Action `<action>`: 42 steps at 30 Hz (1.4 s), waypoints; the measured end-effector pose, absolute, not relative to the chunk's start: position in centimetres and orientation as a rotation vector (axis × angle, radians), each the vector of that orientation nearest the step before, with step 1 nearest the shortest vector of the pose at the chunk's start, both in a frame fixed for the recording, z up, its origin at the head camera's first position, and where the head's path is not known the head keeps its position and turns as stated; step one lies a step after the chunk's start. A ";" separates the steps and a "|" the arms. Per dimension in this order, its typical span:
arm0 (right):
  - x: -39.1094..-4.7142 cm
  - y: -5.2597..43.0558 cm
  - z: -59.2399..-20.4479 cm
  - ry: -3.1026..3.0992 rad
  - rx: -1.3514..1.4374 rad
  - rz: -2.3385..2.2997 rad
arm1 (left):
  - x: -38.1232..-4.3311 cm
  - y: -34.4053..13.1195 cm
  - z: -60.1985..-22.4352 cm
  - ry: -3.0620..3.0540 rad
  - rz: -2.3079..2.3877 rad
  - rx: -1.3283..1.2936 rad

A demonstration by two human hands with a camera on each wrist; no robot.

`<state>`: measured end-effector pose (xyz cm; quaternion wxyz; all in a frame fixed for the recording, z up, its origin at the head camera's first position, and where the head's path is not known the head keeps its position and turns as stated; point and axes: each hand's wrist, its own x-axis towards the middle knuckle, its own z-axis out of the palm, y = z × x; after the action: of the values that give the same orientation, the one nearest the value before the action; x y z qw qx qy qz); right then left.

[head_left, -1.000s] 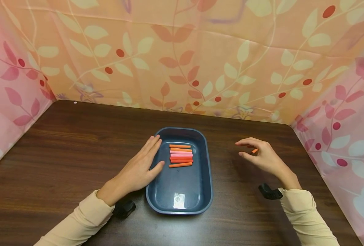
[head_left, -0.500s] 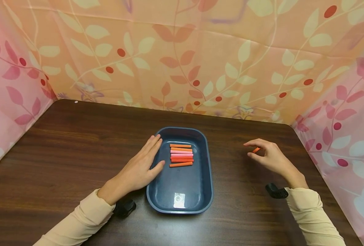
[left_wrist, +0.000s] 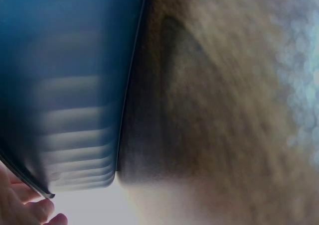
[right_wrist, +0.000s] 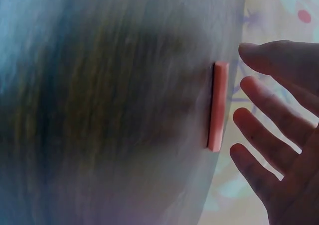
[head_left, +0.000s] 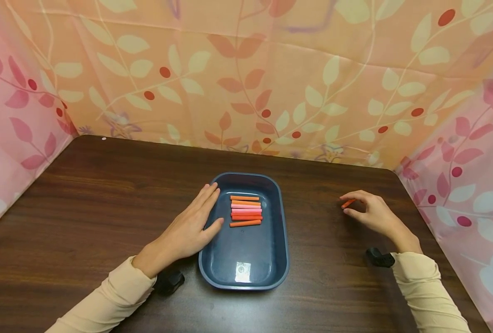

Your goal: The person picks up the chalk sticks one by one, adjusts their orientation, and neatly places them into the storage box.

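Note:
My left hand point(head_left: 183, 231) rests along the left rim of a dark blue plastic tray point(head_left: 267, 259), fingers straight and thumb over the inside. In the left wrist view its fingertips point(left_wrist: 42, 210) show beside the tray's rim. A loose orange stick point(head_left: 348, 203), like chalk or pastel, lies on the table to the right. Over it hovers my right hand point(head_left: 375, 215), thumb and fingers spread. The right wrist view shows this stick point(right_wrist: 218, 105) flat on the table, apart from the fingers. A row of orange, pink and red sticks point(head_left: 246, 210) lies inside the tray.
The dark wood table point(head_left: 117, 194) reaches back to a flowered orange curtain point(head_left: 246, 83). Pink flowered curtains point(head_left: 467, 185) hang at both sides. Black wrist cameras point(head_left: 380, 257) sit beneath both forearms. A small white spot point(head_left: 103, 138) marks the far left table edge.
My right hand has moved to the right, so its fingertips are now close around the loose orange stick. That stick stays on the table. The left hand and the tray have not moved.

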<state>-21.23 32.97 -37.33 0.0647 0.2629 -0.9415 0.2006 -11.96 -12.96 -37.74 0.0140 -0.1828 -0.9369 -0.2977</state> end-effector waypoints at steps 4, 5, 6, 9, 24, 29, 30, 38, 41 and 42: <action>-21.5 33.4 -37.7 -2.835 0.778 0.580 | -11.9 -13.0 -37.8 -2.911 -0.927 -0.570; -21.5 33.4 -37.7 -2.838 0.770 0.579 | -11.9 -13.0 -37.8 -2.910 -0.928 -0.570; -21.6 33.5 -37.8 -2.848 0.761 0.579 | -11.8 -13.0 -37.7 -2.908 -0.929 -0.571; -21.7 33.7 -37.9 -2.891 0.739 0.584 | -11.8 -13.0 -37.7 -2.910 -0.927 -0.573; -22.3 34.1 -38.3 -2.915 0.742 0.521 | -11.9 -13.0 -37.8 -2.913 -0.917 -0.571; -22.1 34.5 -38.0 -2.918 0.732 0.497 | -11.9 -13.0 -37.8 -2.912 -0.922 -0.572; -22.1 34.6 -38.0 -2.918 0.730 0.492 | -11.9 -13.0 -37.8 -2.911 -0.924 -0.572; -22.1 34.8 -37.9 -2.934 0.738 0.502 | -11.9 -13.0 -37.8 -2.911 -0.923 -0.572; -22.0 34.6 -37.7 -2.937 0.738 0.503 | -12.0 -13.0 -37.9 -2.913 -0.917 -0.572; -21.9 34.5 -37.7 -2.937 0.735 0.503 | -12.0 -13.0 -37.9 -2.912 -0.916 -0.572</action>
<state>-21.94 34.52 -37.66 0.0361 0.2392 -0.9564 0.1638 -12.00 -13.02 -37.85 0.0180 -0.1843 -0.9374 -0.2948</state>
